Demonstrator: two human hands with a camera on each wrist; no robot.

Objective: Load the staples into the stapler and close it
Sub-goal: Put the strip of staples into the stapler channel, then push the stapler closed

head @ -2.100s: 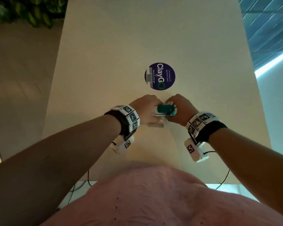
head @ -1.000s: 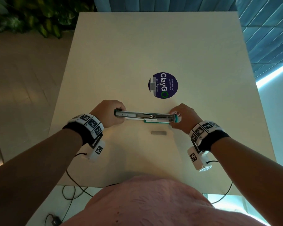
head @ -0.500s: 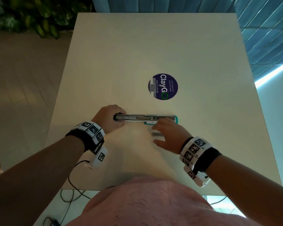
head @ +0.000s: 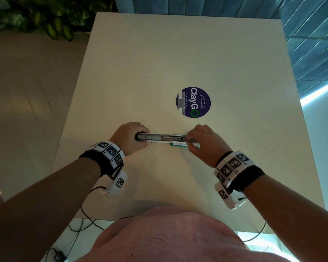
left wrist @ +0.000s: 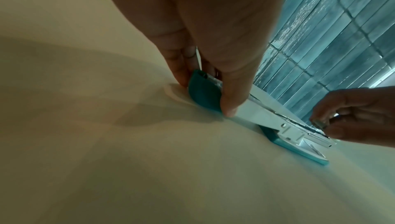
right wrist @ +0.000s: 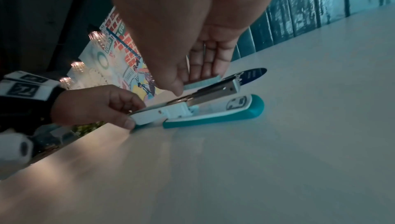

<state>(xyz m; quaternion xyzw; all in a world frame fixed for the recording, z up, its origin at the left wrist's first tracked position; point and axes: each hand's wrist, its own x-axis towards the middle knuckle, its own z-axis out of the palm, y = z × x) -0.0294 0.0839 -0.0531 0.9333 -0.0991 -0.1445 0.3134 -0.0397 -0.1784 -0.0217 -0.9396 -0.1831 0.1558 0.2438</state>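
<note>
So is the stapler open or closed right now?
Open: the stapler lies unfolded flat on the table, metal staple channel exposed, with the right hand holding a staple strip above it.

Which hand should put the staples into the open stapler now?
The right hand, probably. It already pinches the strip of staples just above the metal channel of the stapler. The left hand grips the flipped-open top end, steadying it on the table.

The teal-and-white stapler [right wrist: 213, 109] lies swung fully open on the worktop [head: 159, 53]; a silvery staple strip [right wrist: 203, 82] sits just above its metal channel.
</note>
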